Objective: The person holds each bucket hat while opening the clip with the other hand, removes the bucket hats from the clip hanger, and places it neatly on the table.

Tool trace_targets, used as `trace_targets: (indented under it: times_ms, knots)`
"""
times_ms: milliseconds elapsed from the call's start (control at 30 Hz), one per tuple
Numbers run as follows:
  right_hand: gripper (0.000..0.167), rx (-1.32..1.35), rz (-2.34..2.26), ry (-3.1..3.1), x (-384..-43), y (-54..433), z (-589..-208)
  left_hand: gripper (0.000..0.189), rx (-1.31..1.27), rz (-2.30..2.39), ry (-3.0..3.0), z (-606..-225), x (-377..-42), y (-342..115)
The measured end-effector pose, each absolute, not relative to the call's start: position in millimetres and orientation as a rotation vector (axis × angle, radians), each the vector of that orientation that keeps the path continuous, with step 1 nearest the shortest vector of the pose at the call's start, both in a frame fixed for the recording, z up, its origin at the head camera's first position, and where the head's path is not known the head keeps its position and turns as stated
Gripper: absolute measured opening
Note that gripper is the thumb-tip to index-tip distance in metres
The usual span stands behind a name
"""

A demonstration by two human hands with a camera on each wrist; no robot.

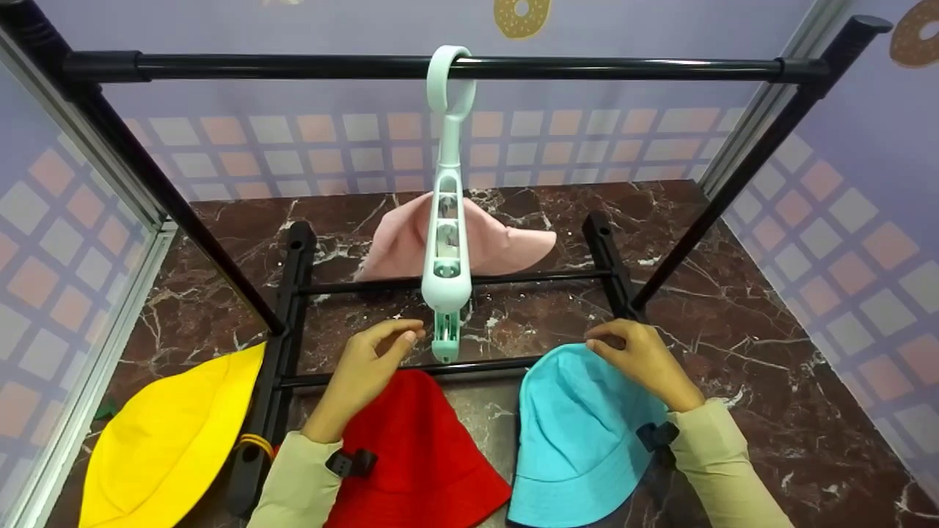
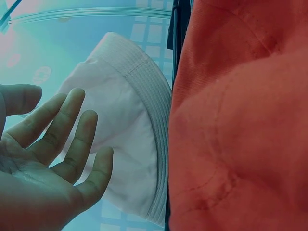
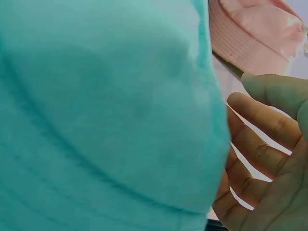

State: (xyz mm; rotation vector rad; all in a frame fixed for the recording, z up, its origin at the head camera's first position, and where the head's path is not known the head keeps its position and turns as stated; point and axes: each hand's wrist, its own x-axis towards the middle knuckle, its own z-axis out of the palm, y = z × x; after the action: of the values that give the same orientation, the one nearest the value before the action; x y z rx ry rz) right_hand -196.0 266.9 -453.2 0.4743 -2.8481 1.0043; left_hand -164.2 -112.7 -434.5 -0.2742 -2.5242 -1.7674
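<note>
A pale green folding hanger [image 1: 446, 286] hangs by its ring from a black rod, seen end-on in the head view. My left hand [image 1: 370, 370] is just left of its lower end, fingers loosely bent and holding nothing. Below that hand is a red bucket hat [image 1: 422, 462]. My right hand [image 1: 642, 359] is at the upper right of a turquoise bucket hat [image 1: 579, 433]. In the right wrist view its fingers [image 3: 260, 149] are loosely extended beside the hat's edge, some partly hidden behind it; I cannot tell whether they touch it.
The black rack's top rod [image 1: 293, 67] spans the view, with slanted posts and lower bars. A pink bucket hat [image 1: 499, 242] lies behind the hanger. At left, a yellow hat [image 1: 169, 440] lies by the rack's foot. Patterned panels surround the dark marbled surface [image 1: 741, 323].
</note>
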Motion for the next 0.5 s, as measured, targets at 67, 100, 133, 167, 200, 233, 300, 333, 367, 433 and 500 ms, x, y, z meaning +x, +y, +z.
trace_targets:
  times_ms: [67, 100, 133, 167, 200, 233, 300, 333, 367, 433, 500]
  knots:
    - [0.018, 0.487, 0.986, -2.840, -196.2, 265.2, -449.6, 0.024, -0.278, -1.770, -2.521, -433.9, -164.8, -113.3]
    - [0.018, 0.493, 0.978, -2.836, -196.3, 264.5, -447.9, 0.024, -0.279, -1.773, -2.519, -433.6, -165.2, -113.6]
    - [0.018, 0.495, 0.974, -2.835, -196.4, 263.9, -446.2, 0.024, -0.278, -1.776, -2.516, -432.8, -165.2, -113.9]
    - [0.018, 0.496, 0.971, -2.834, -196.3, 263.2, -444.4, 0.024, -0.275, -1.775, -2.516, -431.9, -165.1, -114.2]
    - [0.019, 0.498, 0.973, -2.835, -196.1, 262.6, -442.8, 0.024, -0.272, -1.776, -2.515, -431.4, -165.5, -114.6]
    - [0.019, 0.499, 0.975, -2.836, -196.1, 262.1, -441.3, 0.024, -0.270, -1.770, -2.516, -430.6, -165.4, -115.0]
    - [0.019, 0.501, 0.984, -2.834, -196.0, 261.0, -438.7, 0.024, -0.262, -1.761, -2.520, -428.7, -165.2, -115.9]
    - [0.020, 0.503, 0.990, -2.832, -196.0, 260.3, -437.5, 0.024, -0.258, -1.754, -2.522, -427.8, -165.1, -116.4]
    - [0.020, 0.507, 0.992, -2.829, -195.9, 259.4, -436.3, 0.024, -0.254, -1.749, -2.525, -427.6, -165.5, -117.0]
    - [0.020, 0.510, 1.000, -2.818, -196.1, 257.5, -434.3, 0.025, -0.248, -1.738, -2.530, -427.0, -166.1, -118.0]
    - [0.020, 0.518, 1.002, -2.797, -196.5, 255.0, -432.3, 0.025, -0.245, -1.734, -2.528, -426.8, -167.1, -119.3]
